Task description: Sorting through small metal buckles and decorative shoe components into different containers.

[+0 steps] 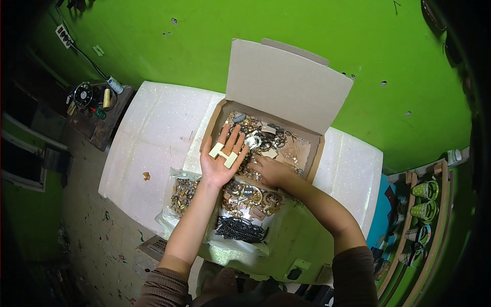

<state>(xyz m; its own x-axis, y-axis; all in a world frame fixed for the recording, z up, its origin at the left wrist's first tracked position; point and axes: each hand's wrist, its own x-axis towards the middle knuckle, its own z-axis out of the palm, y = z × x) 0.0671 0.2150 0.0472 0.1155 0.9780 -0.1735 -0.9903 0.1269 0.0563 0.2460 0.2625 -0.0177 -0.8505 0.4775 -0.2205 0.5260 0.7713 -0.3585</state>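
My left hand [221, 161] is palm up over the front of an open cardboard box [318, 148], its fingers stretched out. Lying across its palm and fingers is a pale gold H-shaped piece [223, 155]. Inside the box my right hand [273, 171] reaches down to the loose jewelry parts [263, 135], fingers spread, their tips touching the pile; nothing shows clearly between them. Among these parts are dark chains, a round silvery piece [252, 141] and flat beige bits.
Before the box stand a clear-lined tray of gold pieces and black bead strands [240, 229] and a smaller lined container of metal bits [182, 197]. The raised lid [289, 84] leans by the green wall. A sparkly white cover [153, 138] spreads over the table.
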